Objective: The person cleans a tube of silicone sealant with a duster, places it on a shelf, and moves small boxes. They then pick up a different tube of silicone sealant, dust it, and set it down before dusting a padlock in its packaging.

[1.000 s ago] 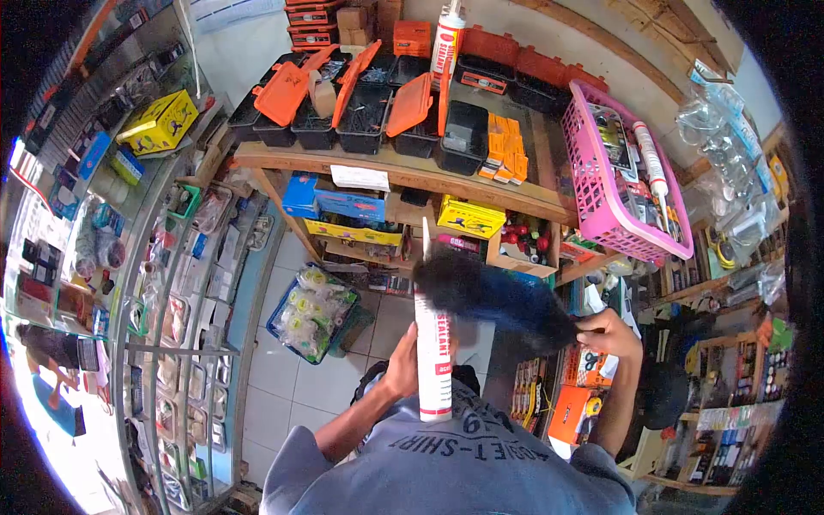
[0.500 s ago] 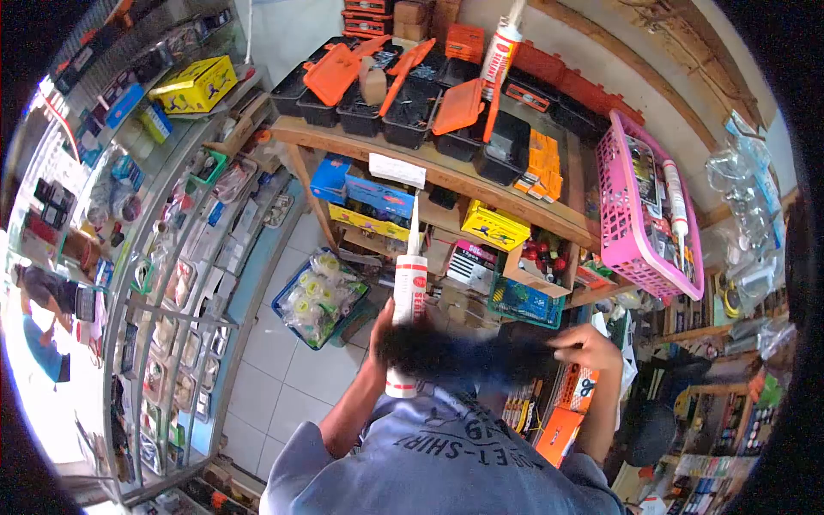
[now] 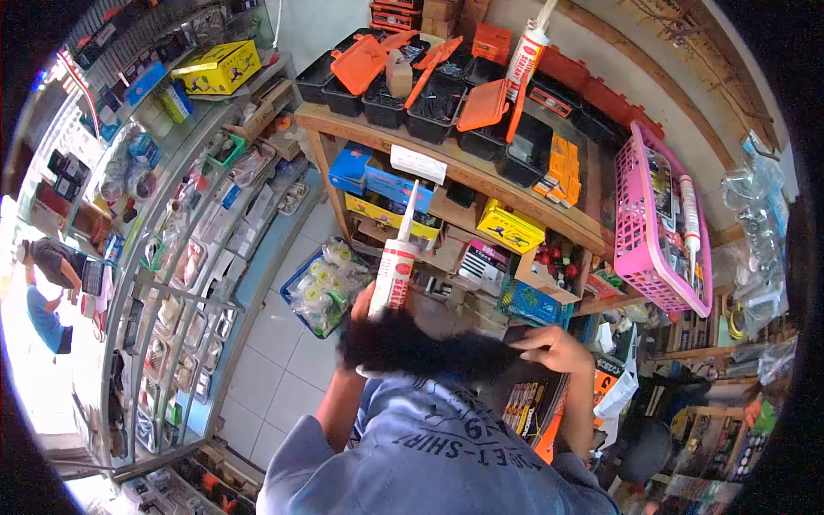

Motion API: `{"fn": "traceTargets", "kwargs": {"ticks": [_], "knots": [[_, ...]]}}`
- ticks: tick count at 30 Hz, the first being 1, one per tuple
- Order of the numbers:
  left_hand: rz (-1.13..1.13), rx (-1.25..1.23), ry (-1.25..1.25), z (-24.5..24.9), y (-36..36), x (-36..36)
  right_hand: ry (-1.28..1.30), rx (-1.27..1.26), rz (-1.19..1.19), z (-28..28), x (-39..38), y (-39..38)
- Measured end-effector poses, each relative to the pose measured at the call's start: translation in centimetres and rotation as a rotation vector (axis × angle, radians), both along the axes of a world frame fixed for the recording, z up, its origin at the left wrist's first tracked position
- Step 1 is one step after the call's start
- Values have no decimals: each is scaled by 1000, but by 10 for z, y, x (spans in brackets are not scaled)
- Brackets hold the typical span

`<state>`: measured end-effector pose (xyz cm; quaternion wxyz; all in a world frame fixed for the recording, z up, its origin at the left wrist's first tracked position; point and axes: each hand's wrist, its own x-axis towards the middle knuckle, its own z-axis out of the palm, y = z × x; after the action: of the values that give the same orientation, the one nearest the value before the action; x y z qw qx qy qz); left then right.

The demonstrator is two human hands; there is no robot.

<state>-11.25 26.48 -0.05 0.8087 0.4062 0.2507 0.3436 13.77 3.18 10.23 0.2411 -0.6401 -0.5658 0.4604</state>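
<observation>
A pink basket (image 3: pixel 645 268) stands near orange boxes (image 3: pixel 562 169) on a shelf (image 3: pixel 481 190).

- Blue-grey cloth top (image 3: pixel 412 481), creased across the front, worn below the grip.
- Dark printed capitals (image 3: pixel 433 441), "T-SHIRT" legible among them, cross the fabric under the grip; a figure 9 (image 3: pixel 475 427) sits closer to it.
- Short, loose sleeves matching the top, left (image 3: pixel 296 455) and right (image 3: pixel 588 481), end well short of the grip.
- Left hand (image 3: pixel 364 302) and right hand (image 3: pixel 558 349), bare.

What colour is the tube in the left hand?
The tube is white with red print, clearest in the head view.
</observation>
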Motion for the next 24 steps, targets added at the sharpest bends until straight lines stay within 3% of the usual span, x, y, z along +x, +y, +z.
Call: {"fn": "traceTargets", "kwargs": {"ticks": [2,4,5,6,8,9,10,11,13,14,16,17,18,20,22,23,24], "knots": [[7,-420,-382,13,-4,-8,-33,53,21,-12,-8,2],[65,-537,-223,-10,0,-7,21,177,-351,-29,-18,-3],[-241,-491,-460,-61,10,-29,62,148,-393,-41,-21,-8],[-239,-491,-461,-53,11,-22,62,147,-391,-41,-21,-8],[-32,-860,-369,-3,6,-2,40,99,-72,-39,-22,-8],[34,-223,-103,56,-14,-10,46,84,-46,-38,-23,-8],[-235,-368,-412,15,1,-12,48,85,-49,-35,-26,-9],[-238,-368,-409,8,0,-8,12,119,-171,-31,-30,-10],[188,-382,2,-2,-8,2,-23,149,-299,-34,-31,-17],[-417,-565,-643,-38,8,-22,25,89,-328,-40,-25,-24],[-123,-255,-115,-16,0,-7,74,33,-361,-38,-19,-29],[-342,-529,-586,-44,10,2,44,39,-214,-33,-15,-29],[-383,-537,-566,-9,1,-1,13,46,-66,-27,-14,-29],[-416,-420,-499,-19,5,4,-20,48,-100,-25,-17,-32],[-54,-58,135,14,-12,9,66,103,-436,-26,-24,-34],[-87,-285,105,35,-9,1,110,6,-471,-26,-25,-35],[-93,-281,105,21,-4,6,110,9,-477,-26,-25,-35]]}}
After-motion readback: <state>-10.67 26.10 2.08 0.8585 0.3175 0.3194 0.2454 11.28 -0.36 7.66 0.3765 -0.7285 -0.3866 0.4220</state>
